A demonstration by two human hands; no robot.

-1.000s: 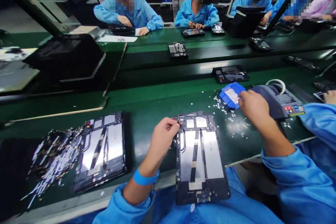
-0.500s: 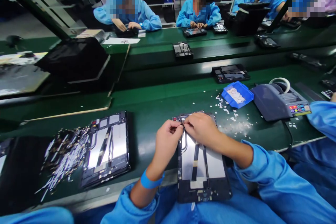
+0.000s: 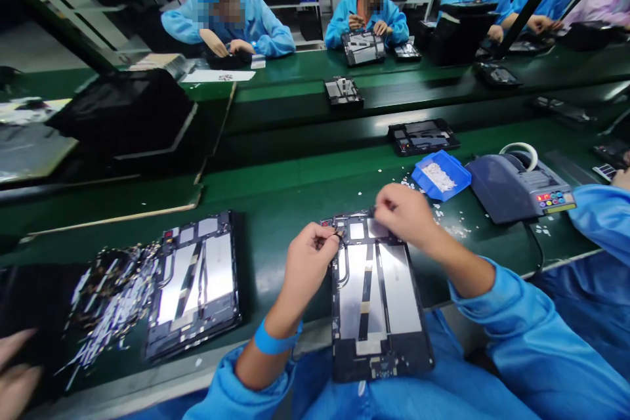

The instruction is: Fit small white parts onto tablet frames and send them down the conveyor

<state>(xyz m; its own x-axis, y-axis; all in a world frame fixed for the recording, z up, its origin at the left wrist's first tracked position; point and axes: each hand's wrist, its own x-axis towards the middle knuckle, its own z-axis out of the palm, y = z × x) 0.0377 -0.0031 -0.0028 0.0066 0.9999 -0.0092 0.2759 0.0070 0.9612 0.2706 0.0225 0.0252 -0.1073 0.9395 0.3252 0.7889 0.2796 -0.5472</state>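
Observation:
An opened tablet (image 3: 354,302), with silver battery panels and dark ribbon cables, rests partly on my lap and against the bench edge. At its upper left corner, my left hand (image 3: 308,262) pinches the end of a thin black cable (image 3: 340,236). My right hand (image 3: 407,213) is closed in a pinch just above the tablet's upper right edge; whatever lies between its fingertips is too small to make out. A second opened tablet (image 3: 197,282) lies on the bench to the left, beside a pile of thin flex strips (image 3: 111,308).
On the right stand a blue tray (image 3: 445,167) of small white pieces and a grey tape dispenser (image 3: 516,184). White bits are scattered near them. A tablet (image 3: 423,136) lies beyond. A co-worker's hand (image 3: 17,367) shows at the left edge; other co-workers sit across the bench.
My right hand has moved up and right, away from my left hand. My left hand keeps its pinch at the corner. A co-worker's hand has appeared at left; another across tilts up a tablet.

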